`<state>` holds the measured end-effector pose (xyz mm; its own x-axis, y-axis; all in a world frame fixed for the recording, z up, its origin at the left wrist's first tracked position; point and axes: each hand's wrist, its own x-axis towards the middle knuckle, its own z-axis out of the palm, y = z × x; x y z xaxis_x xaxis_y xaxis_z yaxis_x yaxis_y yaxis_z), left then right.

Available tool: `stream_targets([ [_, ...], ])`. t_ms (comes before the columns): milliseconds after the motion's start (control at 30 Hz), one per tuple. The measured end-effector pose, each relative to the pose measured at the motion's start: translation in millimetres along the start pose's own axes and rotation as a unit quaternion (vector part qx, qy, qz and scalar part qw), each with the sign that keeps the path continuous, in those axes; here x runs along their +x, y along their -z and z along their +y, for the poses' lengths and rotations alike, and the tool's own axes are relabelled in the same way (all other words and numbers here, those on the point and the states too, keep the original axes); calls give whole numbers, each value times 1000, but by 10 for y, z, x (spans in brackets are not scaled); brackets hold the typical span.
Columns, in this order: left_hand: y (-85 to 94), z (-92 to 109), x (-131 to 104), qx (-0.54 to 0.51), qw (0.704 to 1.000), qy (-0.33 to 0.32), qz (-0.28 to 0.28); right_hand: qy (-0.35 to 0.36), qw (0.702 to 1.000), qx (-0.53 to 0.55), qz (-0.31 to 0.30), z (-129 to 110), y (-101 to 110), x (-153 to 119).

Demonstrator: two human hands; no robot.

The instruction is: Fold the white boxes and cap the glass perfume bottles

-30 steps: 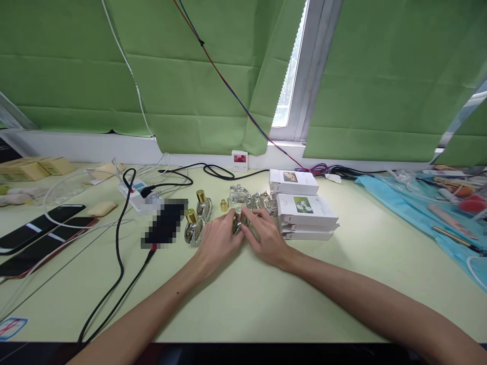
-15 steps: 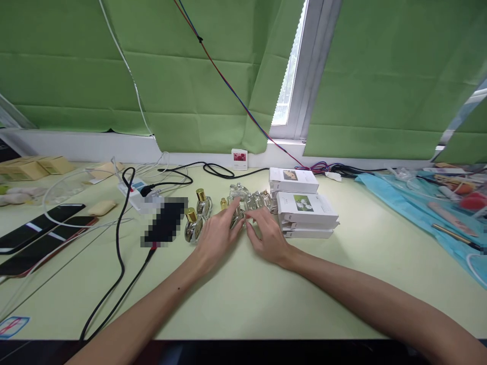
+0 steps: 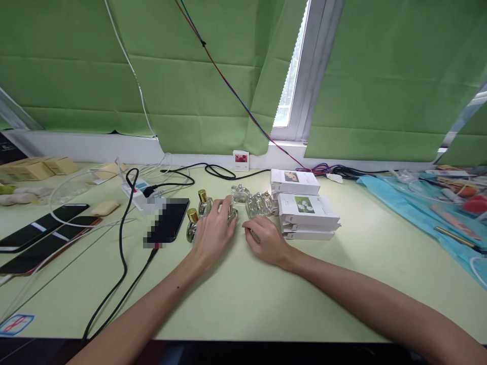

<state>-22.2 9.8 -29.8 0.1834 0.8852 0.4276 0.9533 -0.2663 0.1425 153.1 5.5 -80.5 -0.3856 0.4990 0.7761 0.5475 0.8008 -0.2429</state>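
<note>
My left hand (image 3: 213, 229) is wrapped round a clear glass perfume bottle (image 3: 233, 214), partly hidden behind its fingers. Left of that hand stand two perfume bottles with gold caps, the near bottle (image 3: 190, 230) and the far bottle (image 3: 205, 207). My right hand (image 3: 268, 242) rests on the table with its fingers curled and thumb against them; what is in the pinch, if anything, cannot be made out. Just beyond it, several clear glass bottles (image 3: 258, 204) without gold caps stand in a row, and another clear bottle (image 3: 240, 193) is behind them to the left.
White boxes with flower pictures (image 3: 308, 210) are stacked right of the bottles. A black phone (image 3: 173, 220), a power strip (image 3: 140, 195) and black cables lie to the left. Blue sheeting (image 3: 414, 213) with loose items covers the right side. A small white box (image 3: 241, 160) stands at the back.
My hands have drawn apart. The left one has shifted slightly left with the glass bottle, and a gold cap seen beside its fingers is now hidden. The right hand stays nearly in place.
</note>
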Motion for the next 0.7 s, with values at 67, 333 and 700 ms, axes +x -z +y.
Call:
stream_targets([
  [67,-8,13,-8,7,1000,3,1,0,1000,-2,-5,1,-1,-4],
  [333,9,22,-4,45,999,20,12,-8,1000,8,-23,6,-12,-12],
  [700,15,-15,10,5,999,12,30,-9,999,15,-32,14,-9,-17],
])
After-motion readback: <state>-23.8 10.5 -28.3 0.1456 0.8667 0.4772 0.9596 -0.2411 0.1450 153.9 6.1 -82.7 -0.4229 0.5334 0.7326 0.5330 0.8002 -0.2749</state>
